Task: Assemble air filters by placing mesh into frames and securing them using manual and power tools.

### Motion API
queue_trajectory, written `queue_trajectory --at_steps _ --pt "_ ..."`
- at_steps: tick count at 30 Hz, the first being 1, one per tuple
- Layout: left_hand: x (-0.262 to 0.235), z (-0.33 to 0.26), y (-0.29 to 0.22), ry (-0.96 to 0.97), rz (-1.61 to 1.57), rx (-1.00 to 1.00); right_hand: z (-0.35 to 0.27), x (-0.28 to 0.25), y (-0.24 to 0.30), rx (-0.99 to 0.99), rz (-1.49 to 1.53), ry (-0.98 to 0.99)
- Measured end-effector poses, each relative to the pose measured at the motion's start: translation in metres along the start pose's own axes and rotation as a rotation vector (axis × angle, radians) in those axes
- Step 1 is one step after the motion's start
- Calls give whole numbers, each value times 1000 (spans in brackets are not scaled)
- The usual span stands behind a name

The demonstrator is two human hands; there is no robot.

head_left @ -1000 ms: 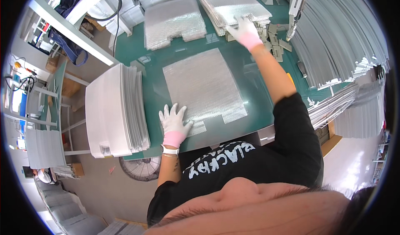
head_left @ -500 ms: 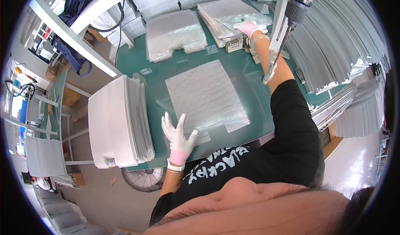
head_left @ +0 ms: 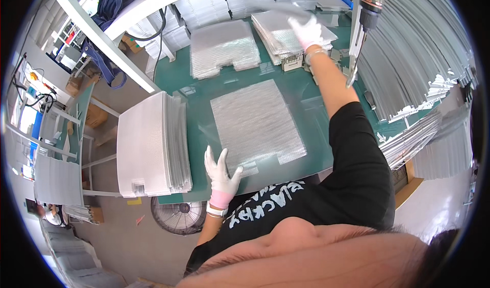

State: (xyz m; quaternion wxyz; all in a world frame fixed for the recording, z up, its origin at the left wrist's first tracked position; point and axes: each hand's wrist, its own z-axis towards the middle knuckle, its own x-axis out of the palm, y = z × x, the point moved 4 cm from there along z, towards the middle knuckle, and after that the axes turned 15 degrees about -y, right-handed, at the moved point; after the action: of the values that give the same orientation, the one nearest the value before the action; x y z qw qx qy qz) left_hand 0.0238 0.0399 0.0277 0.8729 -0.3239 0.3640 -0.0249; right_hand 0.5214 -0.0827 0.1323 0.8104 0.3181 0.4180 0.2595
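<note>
My left hand [head_left: 222, 178], in a white glove with a pink cuff, is spread at the near left corner of a silvery mesh-textured sheet [head_left: 259, 119]. The sheet lies flat on the green table and has a notch in its near edge. My right hand [head_left: 308, 32], gloved alike, reaches over the far right stack of similar sheets [head_left: 278, 33], its fingers apart and slightly blurred. Beyond its fingertips is a smeared grey, thin sheet-like shape [head_left: 275, 6]. Small flat metal-coloured pieces [head_left: 292, 62] lie at that stack's near side.
Another notched sheet stack [head_left: 224, 48] stands far left of centre, and a tall one [head_left: 153, 145] at the table's left edge. A power screwdriver [head_left: 368, 17] hangs by my right arm. Long grey strips [head_left: 413, 48] fill the right. A floor fan [head_left: 178, 214] stands below the table [head_left: 199, 124].
My right hand has moved away from me and up over the far right stack, off the lifted sheet corner it was at. The view has shifted slightly; my left hand stays by the mesh sheet.
</note>
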Motion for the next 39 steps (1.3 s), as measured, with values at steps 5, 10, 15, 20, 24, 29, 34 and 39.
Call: queue_trajectory --at_steps 5,10,15,20,24,29,34,39 --pt "21 15 1 91 -239 30 -26 -46 -26 -206 760 -97" --pt "72 50 -36 316 -1083 -378 -177 -123 -23 -580 657 -32" --pt "121 127 -67 -206 -257 355 -219 -134 -23 -667 489 72" --pt "139 230 -31 -196 -161 213 -202 -166 -27 -606 489 73" --pt "105 312 27 -206 -91 189 -218 -185 -44 -559 530 137" --pt "69 330 42 -402 -121 329 -235 -188 -97 -461 449 211" --pt "78 331 71 -269 -82 220 -235 -190 -127 -383 431 242" --pt "73 351 118 -126 237 442 -246 -187 -117 -384 511 325"
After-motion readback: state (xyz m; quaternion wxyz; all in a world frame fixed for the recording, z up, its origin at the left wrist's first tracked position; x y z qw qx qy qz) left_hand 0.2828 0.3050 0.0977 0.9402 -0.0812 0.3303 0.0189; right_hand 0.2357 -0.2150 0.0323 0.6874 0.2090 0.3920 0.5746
